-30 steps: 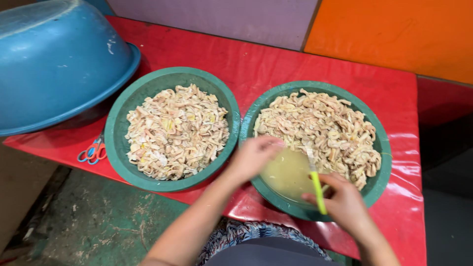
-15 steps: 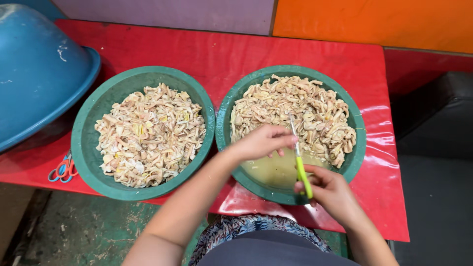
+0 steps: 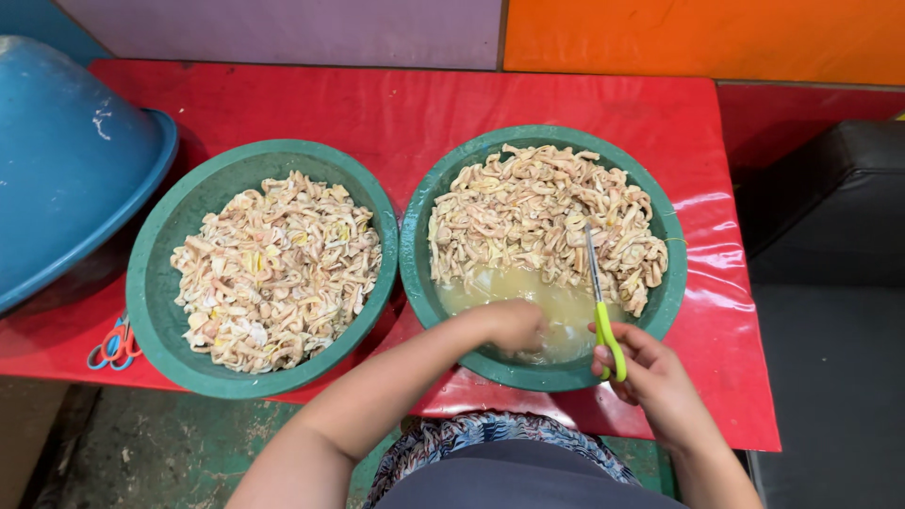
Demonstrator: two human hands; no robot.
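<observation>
Two green basins sit side by side on a red table (image 3: pixel 396 104). The right basin (image 3: pixel 419 221) holds pale tangled strips of meat (image 3: pixel 537 217) and cloudy yellowish liquid (image 3: pixel 556 306) at its near side. My left hand (image 3: pixel 514 325) reaches down into that liquid, fingers curled; whether it holds anything is hidden. My right hand (image 3: pixel 646 372) grips green-handled scissors (image 3: pixel 603 311), blades pointing up over the strips. The left basin (image 3: pixel 156 273) is heaped with similar strips (image 3: pixel 278 269).
An upturned blue tub (image 3: pixel 66 160) rests at the table's left end. Small red-and-blue scissors (image 3: pixel 111 344) lie by the left basin near the front edge. A dark seat (image 3: pixel 830 217) stands to the right. Orange and lilac walls are behind.
My left hand dropped from the edge of the strips down into the liquid at the basin's near side. The scissors shifted slightly right. The camera view moved a little.
</observation>
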